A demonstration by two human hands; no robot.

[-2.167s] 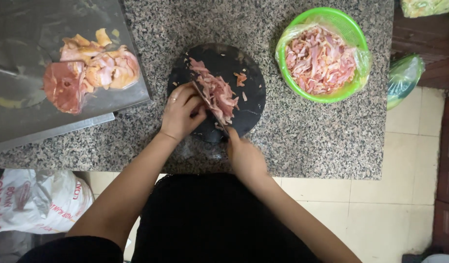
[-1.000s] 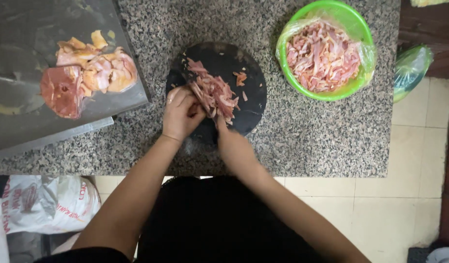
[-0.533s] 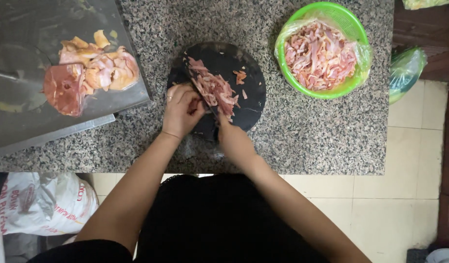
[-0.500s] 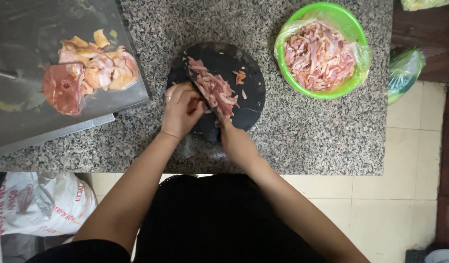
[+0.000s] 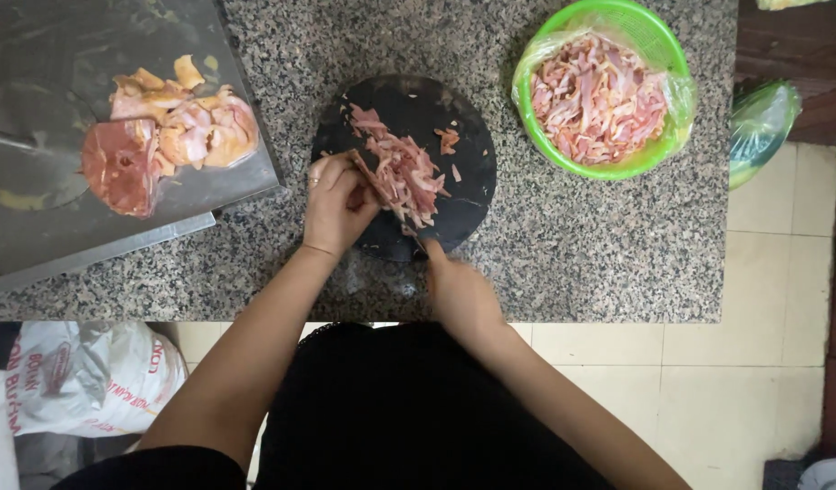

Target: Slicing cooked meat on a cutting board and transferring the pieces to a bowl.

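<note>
Pink strips of raw meat (image 5: 401, 172) lie heaped at the middle of a round black cutting board (image 5: 463, 172), with a few loose scraps (image 5: 448, 140) toward two o'clock on the board. The heap is pinned at its nine o'clock side by the left hand (image 5: 334, 201), whose fingers are curled and pressed onto the meat. A knife (image 5: 381, 186) is held by the right hand (image 5: 461, 292), which is closed round the handle at the board's six o'clock edge; the blade runs up along the left knuckles, though little of it can be made out.

Compared with half a second ago, hardly anything has been displaced: both hands are found in the same places and the pile keeps much the same outline, so the slicing is judged to be mid-course, with uncut meat left under the fingers.

A speckled granite counter (image 5: 572, 245) bears the board. At two o'clock from the board a green bowl (image 5: 658, 154) lined with clear plastic is filled with cut strips. At nine to ten o'clock a steel tray (image 5: 118, 245) carries larger pieces of meat (image 5: 164, 136).
</note>
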